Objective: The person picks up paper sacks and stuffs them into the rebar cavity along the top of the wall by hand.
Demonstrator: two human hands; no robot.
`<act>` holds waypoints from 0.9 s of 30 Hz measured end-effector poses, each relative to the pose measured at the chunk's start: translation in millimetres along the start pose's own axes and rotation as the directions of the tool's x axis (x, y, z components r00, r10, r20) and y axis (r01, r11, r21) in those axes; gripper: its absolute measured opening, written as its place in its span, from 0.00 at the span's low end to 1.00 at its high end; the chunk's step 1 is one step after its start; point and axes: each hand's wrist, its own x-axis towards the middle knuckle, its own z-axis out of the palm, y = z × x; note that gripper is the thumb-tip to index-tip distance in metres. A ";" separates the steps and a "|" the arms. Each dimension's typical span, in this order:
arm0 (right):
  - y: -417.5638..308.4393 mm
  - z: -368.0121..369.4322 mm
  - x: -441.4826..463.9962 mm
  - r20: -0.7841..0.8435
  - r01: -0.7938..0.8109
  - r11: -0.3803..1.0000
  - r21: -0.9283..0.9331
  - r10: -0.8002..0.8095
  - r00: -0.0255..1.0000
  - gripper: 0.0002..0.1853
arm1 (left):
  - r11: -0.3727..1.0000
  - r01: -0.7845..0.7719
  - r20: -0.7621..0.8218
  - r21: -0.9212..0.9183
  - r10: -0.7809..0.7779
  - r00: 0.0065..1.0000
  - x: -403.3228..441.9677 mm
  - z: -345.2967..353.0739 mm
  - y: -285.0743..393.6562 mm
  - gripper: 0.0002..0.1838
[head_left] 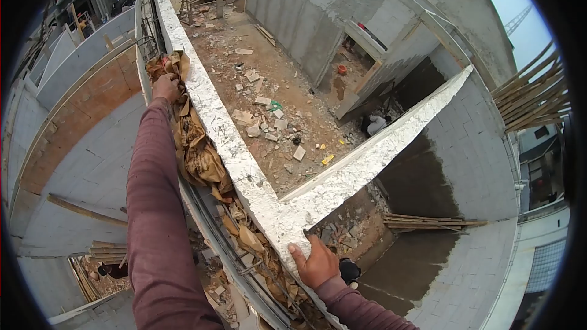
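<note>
My left hand (166,87) is closed on crumpled brown paper (199,146) that fills the gap beside the white wall top (211,107). The paper runs down the gap between that wall and a thin grey edge on the left. Near the corner where two wall tops meet, my right hand (317,263) rests on the wall's edge, its thumb on top and its other fingers over the far side, partly hidden. It grips the wall edge.
Far below, broken blocks (260,116) litter the dirt floor. A person (374,124) crouches beneath the branching wall (379,159). Bamboo poles (422,222) lie at the lower right, with more (538,95) at the far right. Steel bars (247,269) run along the gap.
</note>
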 end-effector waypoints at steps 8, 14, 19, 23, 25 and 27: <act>2.4 2.4 -1.4 -0.005 0.019 1.000 -0.007 -0.019 1.000 0.33 | 0.886 -0.229 0.175 0.403 0.171 0.970 -3.6 28.0 -27.0 0.17; 3.0 2.0 -0.2 -0.008 0.006 0.999 -0.053 -0.007 1.000 0.33 | 0.908 -0.229 -0.509 0.350 0.390 0.768 -51.5 -7.1 36.7 0.20; -0.2 0.3 -0.9 0.005 0.019 0.999 -0.036 -0.019 1.000 0.34 | 0.869 -0.004 0.115 0.494 -0.061 0.992 -33.9 5.6 25.7 0.20; 0.1 -0.9 1.8 0.011 0.006 1.000 -0.030 -0.006 1.000 0.34 | 0.797 -0.118 0.230 0.592 -0.027 0.973 -33.6 8.5 19.0 0.20; -0.3 -0.2 -1.1 0.016 0.002 1.000 -0.028 -0.001 1.000 0.34 | 0.579 -0.371 0.461 0.726 -0.009 0.887 -39.0 9.9 18.3 0.21; 2.1 3.0 -0.8 -0.015 0.026 0.999 -0.027 -0.026 1.000 0.33 | 0.424 -0.499 0.559 0.756 -0.020 0.829 -39.3 17.2 14.4 0.23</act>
